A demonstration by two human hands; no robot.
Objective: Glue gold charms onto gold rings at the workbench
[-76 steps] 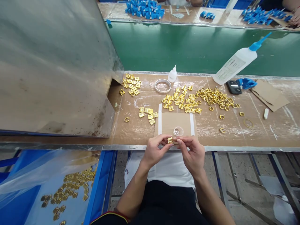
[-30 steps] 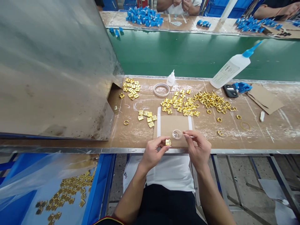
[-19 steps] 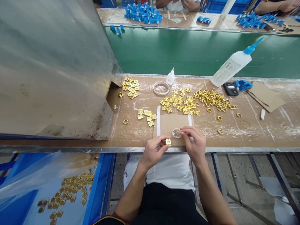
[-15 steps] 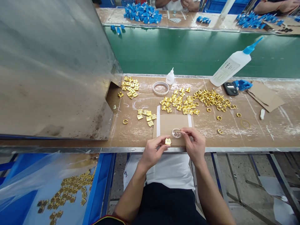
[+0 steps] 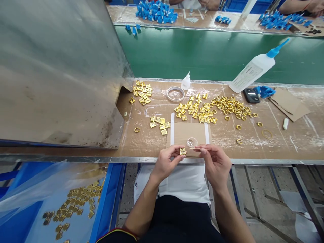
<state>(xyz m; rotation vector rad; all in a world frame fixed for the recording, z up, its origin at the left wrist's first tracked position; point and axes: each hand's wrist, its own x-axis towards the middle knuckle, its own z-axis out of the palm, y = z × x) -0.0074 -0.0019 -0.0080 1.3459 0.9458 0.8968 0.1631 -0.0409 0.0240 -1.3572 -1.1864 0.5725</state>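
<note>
Between the thumb and fingers of my left hand (image 5: 165, 162) is a small square gold metal piece (image 5: 182, 151), held over the table's front edge. My right hand (image 5: 216, 165) pinches a thin stick (image 5: 194, 149), its tip pointing left toward the gold piece with a small gap between them. Just beyond the stick, a small clear round dish (image 5: 192, 142) rests on a cardboard sheet (image 5: 181, 133) taped down at its sides. Similar square gold pieces (image 5: 162, 126) lie left of the sheet, and more (image 5: 194, 109) lie behind it.
Gold rings (image 5: 231, 107) are heaped at right. Behind stand a small white bottle (image 5: 186, 82), a tape roll (image 5: 175, 94) and a large leaning bottle (image 5: 253, 72). A metal housing (image 5: 58, 74) blocks the left. Co-workers' arms (image 5: 301, 6) show across the green belt (image 5: 202, 50).
My right hand has drawn the stick back from the dish, toward me and slightly right. The gold piece in my left hand has turned a little. The view has shifted slightly.
</note>
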